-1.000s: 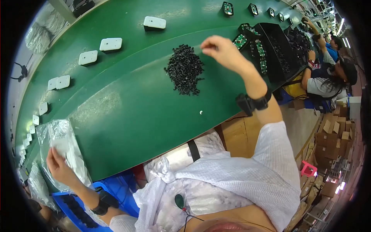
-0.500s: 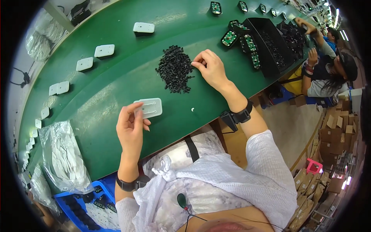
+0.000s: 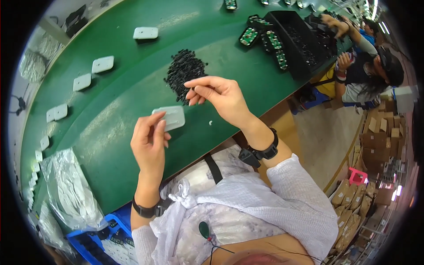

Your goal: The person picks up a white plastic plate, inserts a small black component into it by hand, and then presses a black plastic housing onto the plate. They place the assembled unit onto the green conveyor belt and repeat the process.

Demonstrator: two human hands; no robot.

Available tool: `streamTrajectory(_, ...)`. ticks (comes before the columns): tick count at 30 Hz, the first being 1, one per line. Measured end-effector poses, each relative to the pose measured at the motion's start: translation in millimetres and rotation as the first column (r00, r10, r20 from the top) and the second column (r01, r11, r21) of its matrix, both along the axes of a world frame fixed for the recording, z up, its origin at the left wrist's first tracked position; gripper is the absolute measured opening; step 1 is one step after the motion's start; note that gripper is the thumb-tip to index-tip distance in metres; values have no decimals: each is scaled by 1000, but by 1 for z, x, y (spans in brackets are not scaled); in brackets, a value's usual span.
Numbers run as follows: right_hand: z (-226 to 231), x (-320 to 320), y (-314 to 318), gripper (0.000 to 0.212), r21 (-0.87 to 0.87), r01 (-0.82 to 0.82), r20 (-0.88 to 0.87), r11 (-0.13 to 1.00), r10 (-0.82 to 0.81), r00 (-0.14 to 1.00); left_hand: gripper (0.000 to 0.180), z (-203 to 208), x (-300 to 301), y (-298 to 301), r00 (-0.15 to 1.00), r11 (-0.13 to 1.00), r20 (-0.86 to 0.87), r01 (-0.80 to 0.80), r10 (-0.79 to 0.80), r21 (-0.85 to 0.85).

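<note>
Near side and left of the heap of small black parts (image 3: 182, 68), the left hand (image 3: 148, 139) grips the left end of a translucent white plastic cover (image 3: 175, 118), itself just on the heap's near side. At the heap's near right edge, the right hand (image 3: 221, 98) has thumb and fingertips bunched; whether they pinch a part cannot be told. Good handling probably calls for a steady, level cover and a light fingertip pinch beside the heap.
</note>
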State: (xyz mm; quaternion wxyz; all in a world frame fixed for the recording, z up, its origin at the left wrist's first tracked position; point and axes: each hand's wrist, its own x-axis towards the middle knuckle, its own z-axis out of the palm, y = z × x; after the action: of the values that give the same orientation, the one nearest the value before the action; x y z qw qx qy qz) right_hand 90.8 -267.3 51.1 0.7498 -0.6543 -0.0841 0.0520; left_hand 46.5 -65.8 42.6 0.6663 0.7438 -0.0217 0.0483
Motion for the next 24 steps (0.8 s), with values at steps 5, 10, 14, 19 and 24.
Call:
streamTrajectory(5, 17, -19, 20, 32, -69, -38, 114, 997, 45, 993, 20, 11, 1, -7, 993, 992, 121, -23, 8, 121)
streamTrajectory(10, 14, -28, 29, 21, -195, -42, 157, 980, 73, 985, 26, 7, -1, -8, 944, 962, 326, -33, -59, 271)
streamTrajectory(14, 8, -33, 38, 24, -298, -38, 223, 954, 108, 969, 20, 6, -2, -7, 918, 949, 396, -96, -32, 300)
streamTrajectory(19, 6, -34, 40, 17, -374, 71, 384, 925, 85, 919, 17, 2, -5, -2, 917, 943, 397, -102, -33, 316)
streamTrajectory(24, 5, -26, 32, 13, -473, 173, 597, 864, 169, 784, 15, 9, -10, 2, 987, 981, 128, 75, -99, 178)
